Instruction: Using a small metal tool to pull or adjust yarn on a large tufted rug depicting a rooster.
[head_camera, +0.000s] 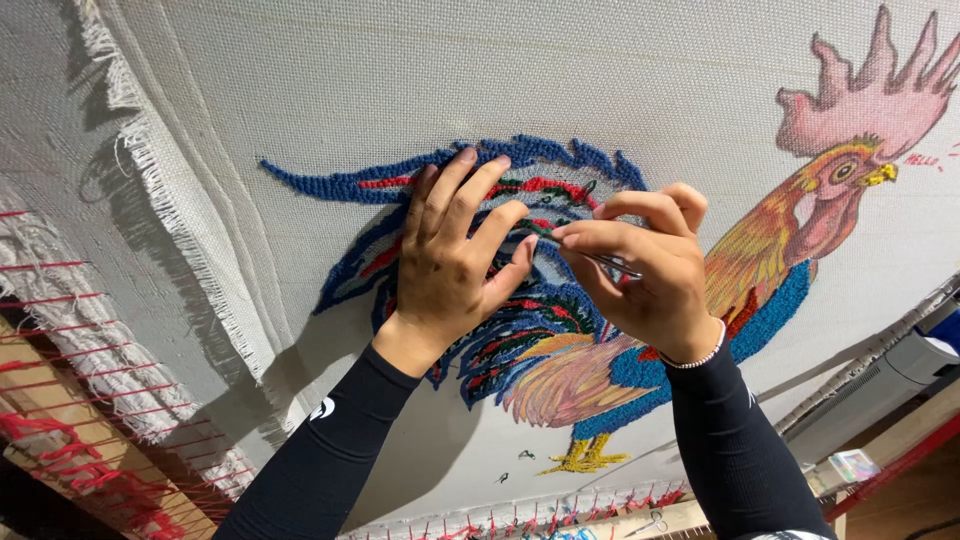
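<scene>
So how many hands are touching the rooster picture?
2. The left hand lies flat on the blue tail loops of the rooster picture. The right hand is beside it, pinching a thin metal tool.

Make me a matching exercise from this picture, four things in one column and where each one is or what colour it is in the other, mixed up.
Things:
1. left hand
2. right hand
3. rooster's comb
4. rooster's feet

Descriptions:
A. pink, top right of the cloth
B. yellow, near the bottom edge
C. pinching a thin metal tool
D. fingers spread flat on the blue tail feathers

Pairs: 1-D, 2-C, 3-A, 4-B
</scene>
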